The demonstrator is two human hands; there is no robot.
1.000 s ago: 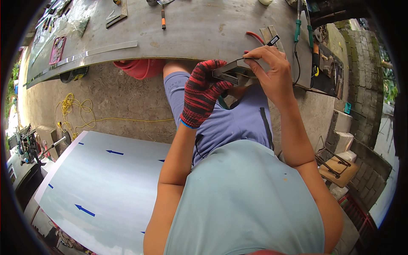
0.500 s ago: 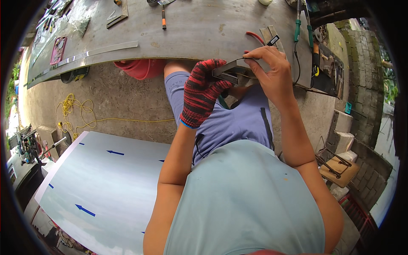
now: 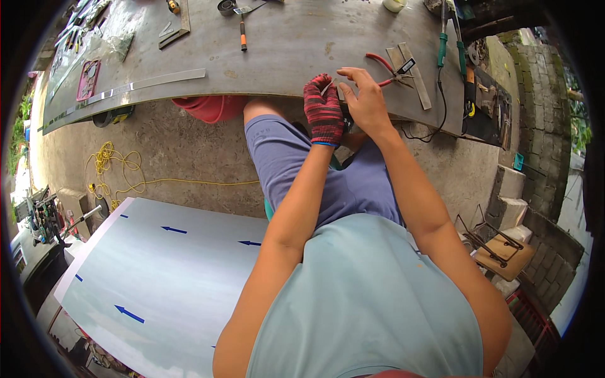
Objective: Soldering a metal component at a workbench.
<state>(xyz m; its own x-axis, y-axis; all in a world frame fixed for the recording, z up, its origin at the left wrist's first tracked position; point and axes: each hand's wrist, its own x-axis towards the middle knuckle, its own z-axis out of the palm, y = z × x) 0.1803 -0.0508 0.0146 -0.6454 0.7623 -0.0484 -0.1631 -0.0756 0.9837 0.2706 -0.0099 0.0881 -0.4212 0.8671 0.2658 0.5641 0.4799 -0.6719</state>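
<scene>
My left hand (image 3: 322, 113), in a red and black knitted glove, is closed at the near edge of the metal-topped table (image 3: 283, 60). A thin bent metal strip (image 3: 326, 87) is gripped in it, and only a narrow edge shows between the fingers. Bare and just to the right, my right hand (image 3: 365, 104) has its thumb and fingers apart, with nothing visible between them. Beyond it on the table lie red-handled pliers (image 3: 396, 77). Flat metal strips (image 3: 414, 79) lie beside them, with a small dark object with a pale face on top.
A long shiny metal strip (image 3: 151, 80) lies along the table's left edge. Farther back are an orange-handled tool (image 3: 243, 39) and a try square (image 3: 176, 31). A green-handled corded tool (image 3: 443, 50) is at right. Below are a red tub (image 3: 211, 108) and yellow cord (image 3: 110, 160).
The gloved hand has shifted right and turned upright, covering most of the bent metal strip. My right hand has come down and left, its pinch opened, uncovering the pliers.
</scene>
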